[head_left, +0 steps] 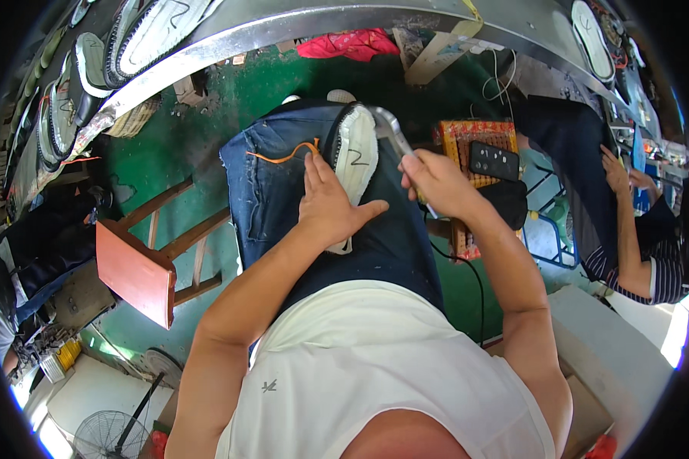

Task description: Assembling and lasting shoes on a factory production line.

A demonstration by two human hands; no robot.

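Observation:
A white shoe sole [356, 149] with a dark rim lies on my lap over blue jeans [272, 191]. My left hand [325, 203] presses flat on the sole's near end and holds it down. My right hand [436, 183] grips a metal tool [390, 126] whose head touches the sole's far right edge. An orange thread [283, 157] lies on the jeans just left of the sole.
A red wooden stool [142, 268] stands to my left on the green floor. A curved metal bench [283, 30] with several soles runs across the top. A black phone [493, 161] rests on a patterned seat at right. Another person's arm [628, 229] is at far right.

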